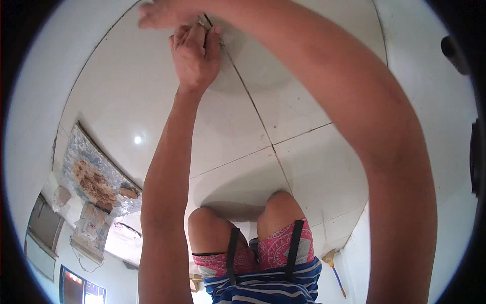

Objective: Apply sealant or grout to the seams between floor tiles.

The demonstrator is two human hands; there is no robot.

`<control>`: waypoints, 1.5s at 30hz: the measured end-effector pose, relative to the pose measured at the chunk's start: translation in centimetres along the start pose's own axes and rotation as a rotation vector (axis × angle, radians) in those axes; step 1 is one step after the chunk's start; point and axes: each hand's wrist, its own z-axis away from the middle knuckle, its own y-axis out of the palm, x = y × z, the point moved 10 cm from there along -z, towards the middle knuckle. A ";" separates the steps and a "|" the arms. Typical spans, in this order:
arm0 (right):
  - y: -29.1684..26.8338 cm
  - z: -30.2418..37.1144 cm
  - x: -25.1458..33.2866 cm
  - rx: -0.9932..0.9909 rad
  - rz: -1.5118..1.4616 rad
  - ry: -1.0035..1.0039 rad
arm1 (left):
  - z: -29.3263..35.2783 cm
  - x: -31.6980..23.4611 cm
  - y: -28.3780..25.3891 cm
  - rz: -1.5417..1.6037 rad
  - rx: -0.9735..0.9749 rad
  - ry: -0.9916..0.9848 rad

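My left hand (pixel 196 60) is low over the pale floor tiles (pixel 228 121), its fingers closed beside a dark grout line. Something small and pale, partly hidden, shows at its fingertips; I cannot make out what it is. My right arm crosses from the right above the tiles. Its hand (pixel 164 14) lies just beyond and left of the left hand, at the top edge. Motion smears its fingers, so their hold cannot be read. Dark joint lines (pixel 249 93) run between the tiles, with small crumbs near their crossing.
On the left lies a stained board (pixel 119 169) bearing a heap of brown crumbly material (pixel 93 182). A pale, worn bag (pixel 91 228) is beside it. A brush with a blue-and-yellow handle (pixel 335 271) stands by the wall at lower right. White walls (pixel 430 76) flank the floor.
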 end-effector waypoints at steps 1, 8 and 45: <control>-2.5 1.9 1.4 -0.064 0.036 -0.092 | 0.1 0.1 0.0 -0.004 0.006 -0.006; -1.2 2.4 0.5 -0.255 -0.096 -0.264 | -0.2 -0.1 0.8 -0.033 0.063 -0.050; 0.7 0.0 2.4 -0.048 -0.087 -0.173 | 0.1 -2.2 0.5 0.117 0.205 0.221</control>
